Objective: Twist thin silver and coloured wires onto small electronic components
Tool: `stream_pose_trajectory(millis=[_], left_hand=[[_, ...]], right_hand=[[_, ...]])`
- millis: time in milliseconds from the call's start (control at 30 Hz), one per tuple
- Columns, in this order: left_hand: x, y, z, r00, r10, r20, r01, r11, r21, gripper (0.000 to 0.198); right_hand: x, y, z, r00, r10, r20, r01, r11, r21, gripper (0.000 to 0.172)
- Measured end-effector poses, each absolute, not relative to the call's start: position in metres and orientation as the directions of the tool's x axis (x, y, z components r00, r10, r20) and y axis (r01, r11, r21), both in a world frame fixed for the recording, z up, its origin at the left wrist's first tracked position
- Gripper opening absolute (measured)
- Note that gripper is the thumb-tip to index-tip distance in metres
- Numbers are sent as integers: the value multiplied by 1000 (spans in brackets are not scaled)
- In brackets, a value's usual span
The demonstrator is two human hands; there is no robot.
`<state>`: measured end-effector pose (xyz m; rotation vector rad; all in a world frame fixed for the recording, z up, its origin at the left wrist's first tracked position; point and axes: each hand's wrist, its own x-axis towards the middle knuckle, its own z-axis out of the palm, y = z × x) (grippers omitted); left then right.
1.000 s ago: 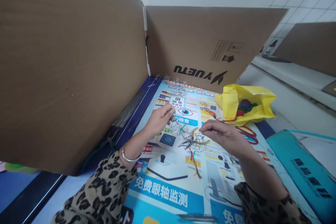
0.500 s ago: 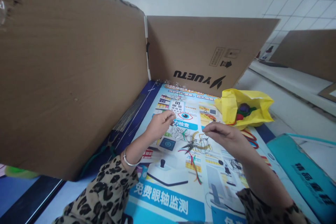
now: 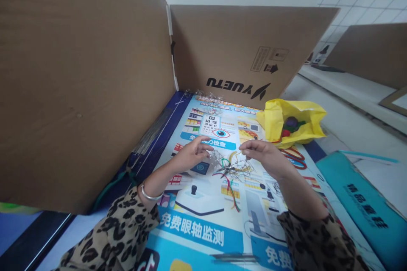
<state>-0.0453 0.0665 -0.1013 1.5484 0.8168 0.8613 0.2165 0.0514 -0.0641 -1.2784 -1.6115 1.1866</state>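
A loose tangle of thin silver wire (image 3: pixel 244 171) lies on the printed sheet between my hands. My left hand (image 3: pixel 192 153) is at its left side, thumb and fingers pinched together where fine wire meets the fingertips. Across from it, my right hand (image 3: pixel 262 154) is also pinched, just above the tangle; whatever is in its fingertips is too fine to make out. Among the wires sits a dark pointed tool (image 3: pixel 229 170) with yellow curved parts, like pliers, partly hidden. Red and green strands (image 3: pixel 233 194) trail from it toward me.
Cardboard panels (image 3: pixel 241 46) stand at the left and back. A yellow bag (image 3: pixel 307 133) with coloured balls is at the back right, near red loops (image 3: pixel 295 163). A teal box (image 3: pixel 359 199) lies right. Thin metal rods (image 3: pixel 235 257) rest in front; more wire (image 3: pixel 210 97) lies behind.
My view has shifted slightly, so the scene sits higher and more to the left. My right hand has turned, its fingers now drawn into a pinch. The front rods have come into fuller view.
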Motion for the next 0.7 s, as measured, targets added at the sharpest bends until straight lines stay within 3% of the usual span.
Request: stream_pose_trajectory(millis=[100,333,500,700], left_hand=[[-46,61,-108,503,836,220,122,-321,939,34],[-44,57,-115,552,666,502,237,-702,671,18],[-45,56,-114,540,617,572,239,-764,599,16],[-46,53,-110,502,619,604,249,-772,584,19]], right_hand=[[218,54,-66,-211,977,-4,260,53,-964,27],[221,56,-72,-242,970,-10,206,41,-978,26],[224,57,-75,-266,964,-6,193,47,-980,21],[225,54,-68,-285,958,13,310,105,-945,23]])
